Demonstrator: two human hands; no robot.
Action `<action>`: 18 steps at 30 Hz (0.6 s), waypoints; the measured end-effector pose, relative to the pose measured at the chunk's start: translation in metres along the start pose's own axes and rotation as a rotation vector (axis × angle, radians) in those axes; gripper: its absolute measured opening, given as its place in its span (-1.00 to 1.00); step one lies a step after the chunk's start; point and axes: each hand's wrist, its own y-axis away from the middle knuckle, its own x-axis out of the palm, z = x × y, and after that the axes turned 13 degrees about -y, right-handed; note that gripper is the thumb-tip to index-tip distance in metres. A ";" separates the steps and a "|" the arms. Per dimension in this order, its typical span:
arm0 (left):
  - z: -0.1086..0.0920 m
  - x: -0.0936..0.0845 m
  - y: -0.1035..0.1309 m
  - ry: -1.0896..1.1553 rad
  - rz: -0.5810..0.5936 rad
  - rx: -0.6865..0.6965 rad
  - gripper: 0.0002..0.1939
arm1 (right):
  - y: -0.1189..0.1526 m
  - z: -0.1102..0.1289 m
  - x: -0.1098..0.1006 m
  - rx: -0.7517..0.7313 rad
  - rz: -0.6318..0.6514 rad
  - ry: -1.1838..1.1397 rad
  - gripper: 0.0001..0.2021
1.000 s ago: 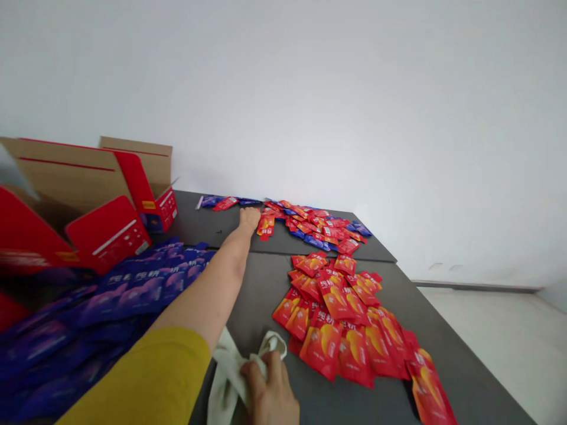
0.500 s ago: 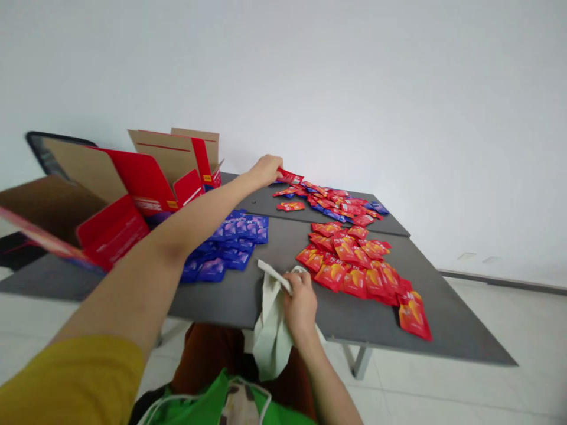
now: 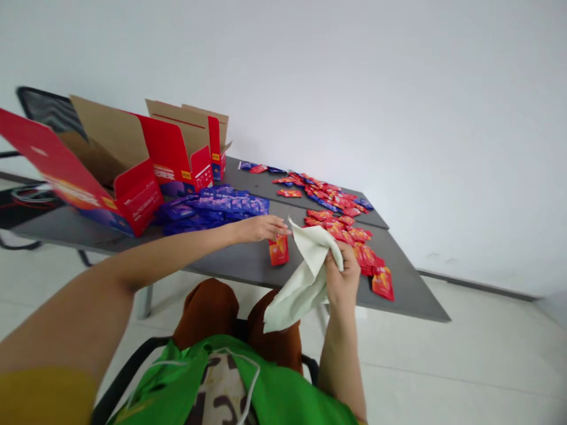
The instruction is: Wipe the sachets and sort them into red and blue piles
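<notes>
My left hand (image 3: 264, 228) is stretched out over the table's near part, fingers extended and holding nothing that I can see. Just beneath its fingers a red sachet (image 3: 279, 251) with an orange print lies on the dark table, partly covered by the hand. A pale green-white cloth (image 3: 305, 277) hangs from my right hand (image 3: 343, 268), which is closed around its upper edge. One corner of the cloth points up close to my left fingertips. Behind my right hand spreads a pile of red sachets (image 3: 365, 257), partly hidden by cloth and hand.
Blue sachets (image 3: 212, 206) lie heaped left of centre. Open red cartons (image 3: 139, 198) stand along the left. A mixed red and blue pile (image 3: 325, 192) sits on the back of the grey table (image 3: 239, 254). A white wall rises behind, and a mesh chair (image 3: 48, 109) is at far left.
My left hand has come back from the far pile, and a red sachet now lies under its fingers. My right hand has raised the cloth and moved right. The view has shifted.
</notes>
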 end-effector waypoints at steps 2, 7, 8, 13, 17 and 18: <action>0.002 0.012 0.004 -0.027 -0.024 -0.028 -0.70 | -0.003 -0.016 0.001 0.054 0.049 -0.027 -0.82; -0.043 0.031 0.004 -0.256 -0.167 -0.417 -0.33 | -0.016 -0.038 -0.001 0.104 0.081 -0.024 -0.78; -0.060 0.037 -0.004 -0.290 -0.164 -0.515 -0.33 | -0.020 -0.038 -0.003 0.106 0.058 -0.023 -0.77; -0.136 0.081 -0.053 -0.295 -0.020 -0.785 -0.47 | -0.038 -0.025 -0.015 0.028 -0.092 0.001 -0.78; -0.138 0.087 -0.043 -0.155 0.146 -0.688 -0.52 | -0.044 -0.013 -0.015 -0.031 -0.066 0.094 -0.80; -0.133 0.083 -0.032 -0.120 0.173 -0.642 -0.51 | -0.044 -0.012 -0.013 -0.045 -0.049 0.108 -0.80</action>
